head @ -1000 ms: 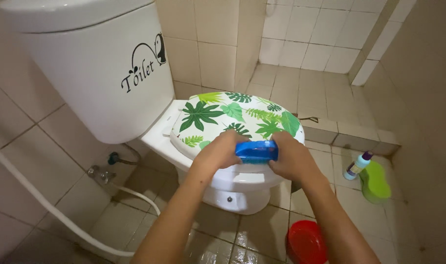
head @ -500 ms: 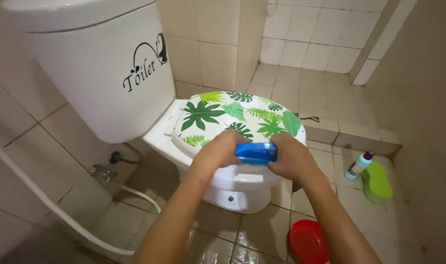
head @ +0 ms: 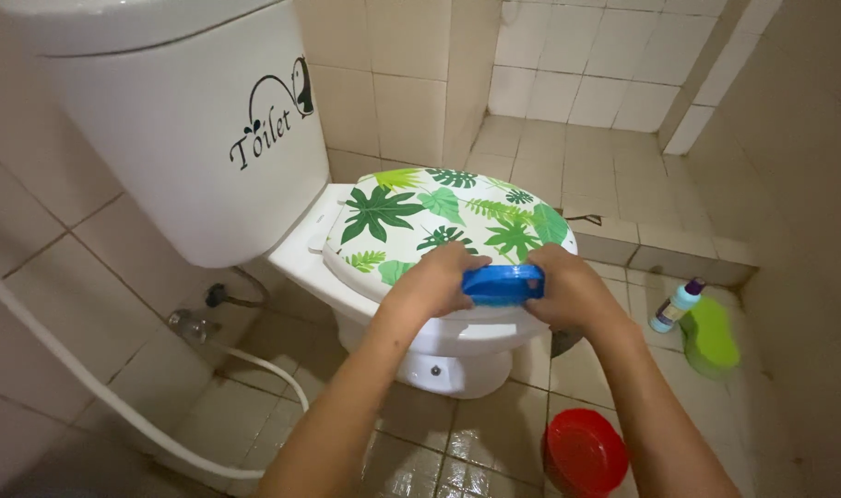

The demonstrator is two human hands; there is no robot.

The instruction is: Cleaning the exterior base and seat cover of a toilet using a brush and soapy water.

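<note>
a blue thing (head: 503, 284) is held over the front of the leafy toilet lid (head: 420, 217). it is gripped at one end by the left hand (head: 436, 284) and at the other by the right hand (head: 574, 293), fingers curled around it. a red bowl (head: 583, 452) is seen on the floor.

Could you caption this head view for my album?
Both hands, left hand and right hand, grip a blue object over a leaf-patterned toilet lid.

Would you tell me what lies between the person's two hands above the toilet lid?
In the head view, a blue plastic object sits between the left hand and right hand, gripped at both ends.
</note>
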